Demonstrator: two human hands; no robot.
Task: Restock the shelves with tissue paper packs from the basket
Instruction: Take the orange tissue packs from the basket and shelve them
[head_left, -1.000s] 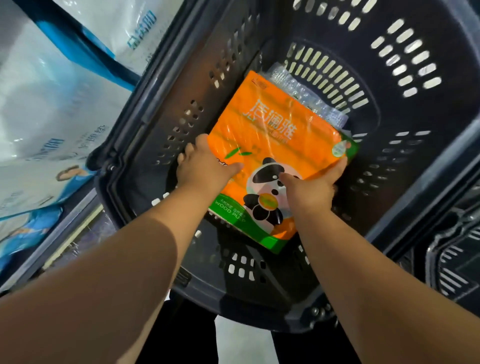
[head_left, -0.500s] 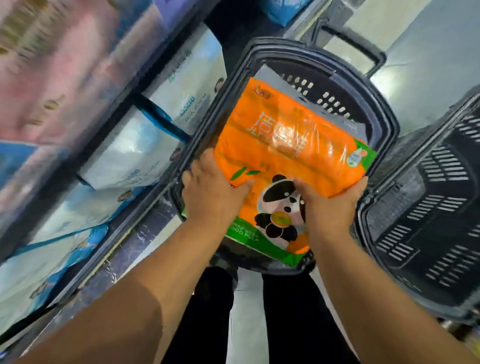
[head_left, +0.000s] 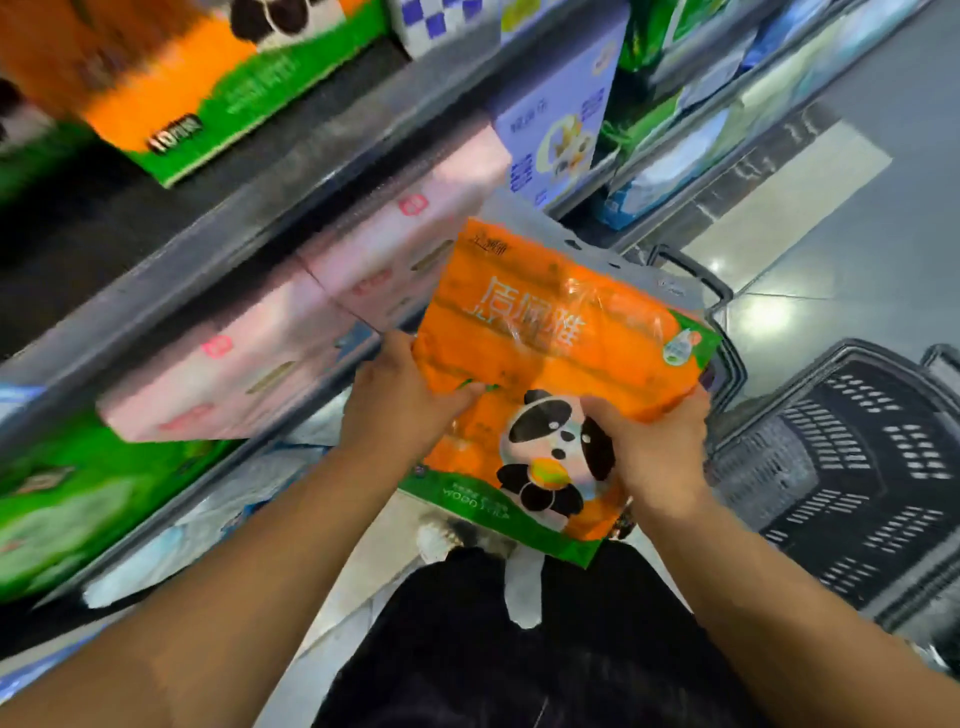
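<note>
Left hand (head_left: 400, 410) and right hand (head_left: 654, 452), both gripping the orange pack (head_left: 550, 332), should lift it level toward the matching packs (head_left: 171, 88) above-left.

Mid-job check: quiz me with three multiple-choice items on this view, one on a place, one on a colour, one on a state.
1. Where are the pink packs?
A. on the floor
B. on the shelves, left of the orange pack
C. in the person's hands

2. What colour is the strip along the orange pack's lower edge?
A. green
B. blue
C. red

3. How is the orange pack held?
A. by one hand only
B. it lies loose, untouched
C. by both hands

Answers:
1 B: they stand in a row beneath the grey shelf rail.
2 A: the band below the panda is green.
3 C: the left hand and right hand each grip a side.
</note>
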